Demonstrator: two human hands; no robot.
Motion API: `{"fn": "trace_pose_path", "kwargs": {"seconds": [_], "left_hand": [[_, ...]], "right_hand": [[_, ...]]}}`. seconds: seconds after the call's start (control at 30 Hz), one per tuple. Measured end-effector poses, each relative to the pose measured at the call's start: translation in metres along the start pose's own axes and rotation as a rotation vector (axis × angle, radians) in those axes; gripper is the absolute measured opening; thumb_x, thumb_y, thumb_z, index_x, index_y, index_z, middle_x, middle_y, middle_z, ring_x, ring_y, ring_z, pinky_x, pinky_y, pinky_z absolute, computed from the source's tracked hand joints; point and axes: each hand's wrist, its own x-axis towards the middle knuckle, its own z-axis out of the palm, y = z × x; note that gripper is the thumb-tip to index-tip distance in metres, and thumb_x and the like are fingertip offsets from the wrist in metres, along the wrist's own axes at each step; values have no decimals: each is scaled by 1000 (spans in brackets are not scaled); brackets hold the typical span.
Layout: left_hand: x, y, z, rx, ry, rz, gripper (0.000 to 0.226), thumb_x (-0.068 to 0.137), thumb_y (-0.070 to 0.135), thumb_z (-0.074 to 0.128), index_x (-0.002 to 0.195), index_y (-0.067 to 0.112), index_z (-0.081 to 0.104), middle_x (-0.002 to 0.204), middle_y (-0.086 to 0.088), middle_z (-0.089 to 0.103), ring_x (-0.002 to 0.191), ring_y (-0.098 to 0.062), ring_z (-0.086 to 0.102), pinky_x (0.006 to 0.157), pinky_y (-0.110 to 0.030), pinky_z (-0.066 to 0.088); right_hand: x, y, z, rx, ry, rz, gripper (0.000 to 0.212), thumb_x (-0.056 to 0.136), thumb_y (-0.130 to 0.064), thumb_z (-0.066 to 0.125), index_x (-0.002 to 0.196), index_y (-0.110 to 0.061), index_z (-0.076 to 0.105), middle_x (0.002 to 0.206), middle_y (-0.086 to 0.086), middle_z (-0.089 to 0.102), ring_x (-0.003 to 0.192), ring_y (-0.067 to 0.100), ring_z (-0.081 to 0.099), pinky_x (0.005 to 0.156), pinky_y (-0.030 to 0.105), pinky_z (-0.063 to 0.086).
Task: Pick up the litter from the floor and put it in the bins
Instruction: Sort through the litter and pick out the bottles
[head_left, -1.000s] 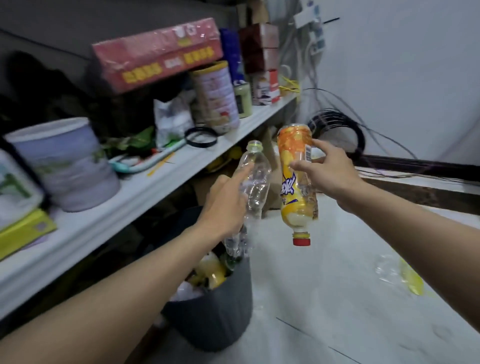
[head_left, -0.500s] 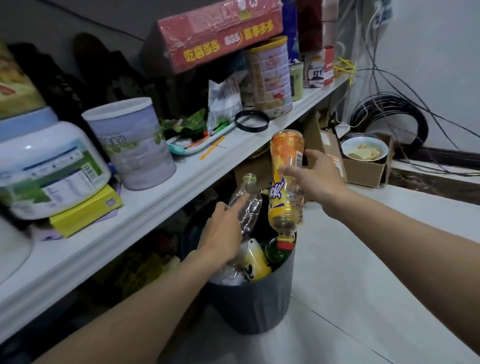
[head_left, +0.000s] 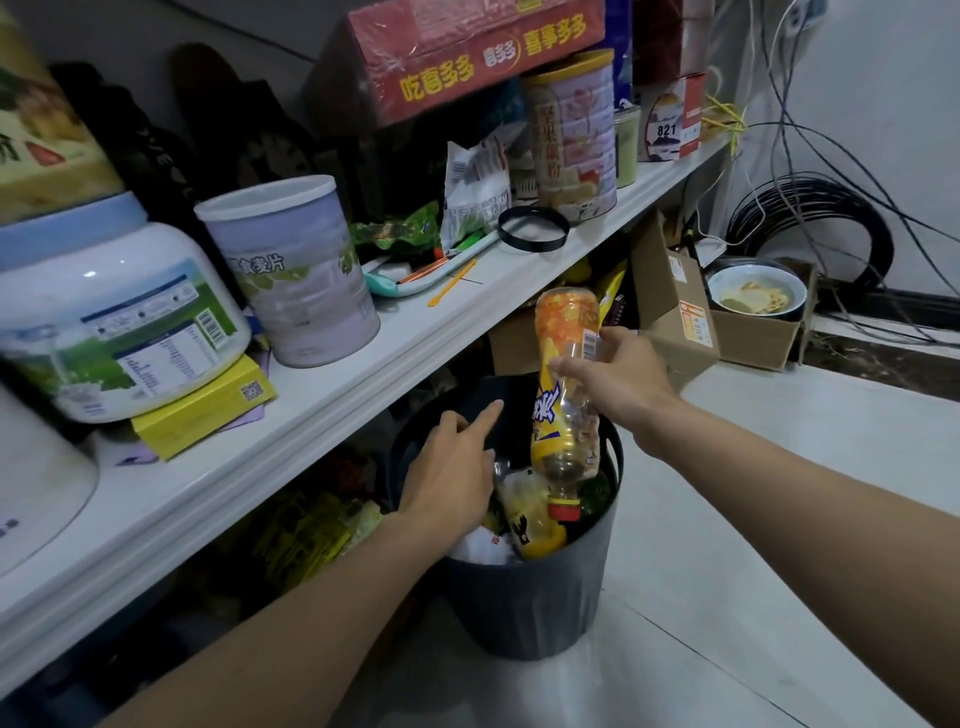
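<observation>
A dark grey bin (head_left: 524, 608) stands on the floor under the shelf, holding bottles and wrappers. My right hand (head_left: 621, 387) grips an orange-labelled plastic bottle (head_left: 563, 400) upside down, its red cap dipping inside the bin's rim. My left hand (head_left: 457, 470) hovers over the left side of the bin with the fingers loose and the index finger stretched out, holding nothing. A bit of clear plastic (head_left: 503, 470) shows in the bin beside its fingertips, mostly hidden by the hand.
A white shelf (head_left: 363, 379) crowded with tins, tubs and boxes runs along the left, overhanging the bin. A cardboard box (head_left: 675, 312) and a box with a bowl (head_left: 756, 296) sit behind. Coiled black cable (head_left: 810, 208) hangs at the wall. Pale floor (head_left: 753, 597) lies to the right.
My left hand has let go of the clear bottle, which dropped into the bin. My right hand has lowered the orange bottle neck-first into the bin's mouth.
</observation>
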Motion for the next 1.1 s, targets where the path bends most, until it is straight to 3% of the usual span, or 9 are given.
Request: {"fn": "trace_pose_path", "kwargs": {"seconds": [0.13, 0.3, 0.5, 0.67, 0.87, 1.1], "left_hand": [[-2, -1, -3, 32, 22, 28, 57, 101, 27, 44, 150, 38, 19, 134, -2, 37, 111, -18, 46, 80, -32, 50], [-2, 1, -6, 25, 35, 51, 54, 100, 31, 44, 149, 36, 22, 134, -2, 38, 116, -19, 44, 87, -34, 49], [-3, 12, -5, 77, 54, 99, 53, 100, 33, 43, 150, 35, 22, 133, -1, 39, 116, -20, 44, 86, -35, 49], [0, 28, -2, 92, 47, 147, 54, 101, 36, 41, 151, 34, 21, 134, -1, 40, 118, -19, 42, 86, -31, 46], [5, 71, 3, 148, 58, 262, 53, 101, 37, 38, 151, 28, 21, 136, -1, 44, 118, -20, 42, 92, -33, 42], [7, 152, 28, 173, 68, 434, 53, 101, 41, 34, 151, 24, 25, 151, 2, 36, 139, -18, 28, 111, -36, 28]], "right_hand": [[-1, 13, 9, -82, -40, 36, 41, 78, -33, 77, 112, -19, 59, 107, 4, 66, 94, 23, 65, 85, 45, 56], [-1, 22, 9, -196, -46, 39, 65, 78, -45, 74, 129, -8, 59, 123, 6, 63, 113, 26, 58, 97, 44, 49], [-2, 28, -7, -238, -36, 12, 42, 83, -38, 72, 115, -11, 69, 107, 5, 69, 107, 24, 61, 97, 41, 49], [-10, 28, -29, -319, -50, -49, 42, 87, -32, 69, 123, -10, 65, 120, 6, 66, 116, 25, 57, 101, 38, 45], [-26, 32, -70, -534, -73, -168, 45, 90, -35, 64, 128, -10, 60, 123, 5, 65, 115, 22, 58, 90, 26, 43], [-42, 61, -146, -796, -52, -193, 59, 92, -41, 58, 145, -21, 41, 146, 1, 48, 136, 21, 40, 108, 35, 37]]}}
